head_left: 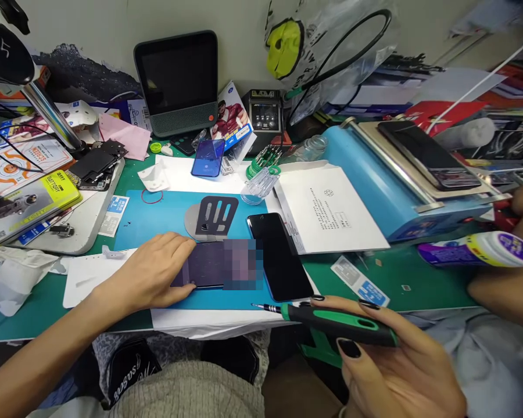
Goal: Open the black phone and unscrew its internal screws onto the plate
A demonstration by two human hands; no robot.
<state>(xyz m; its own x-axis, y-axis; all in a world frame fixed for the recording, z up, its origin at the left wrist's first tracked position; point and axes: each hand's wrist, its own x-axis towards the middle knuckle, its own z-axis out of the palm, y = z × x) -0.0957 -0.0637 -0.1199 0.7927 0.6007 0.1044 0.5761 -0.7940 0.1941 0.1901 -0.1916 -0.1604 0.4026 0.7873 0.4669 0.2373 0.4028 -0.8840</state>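
Observation:
My left hand point(163, 270) grips the left end of a dark phone point(207, 264) lying flat on the blue mat point(157, 206), thumb along its near edge and fingers over its far side. A blurred patch covers the phone's right end. In my right hand point(401, 360) is a black and green screwdriver point(340, 322), its thin tip pointing left, near the mat's front edge. A second black phone point(281, 255) lies beside the first, to the right. Behind the held phone stands a dark slotted metal stand point(217, 216) with a round base.
A white box point(335, 209) and a blue machine point(375, 180) bearing a phone point(427, 151) stand to the right. Screwdriver bits sit in a green holder point(264, 162). A purple-and-yellow canister point(479, 249) lies near another person's arm point(501, 287). Phone parts point(98, 162) crowd the left.

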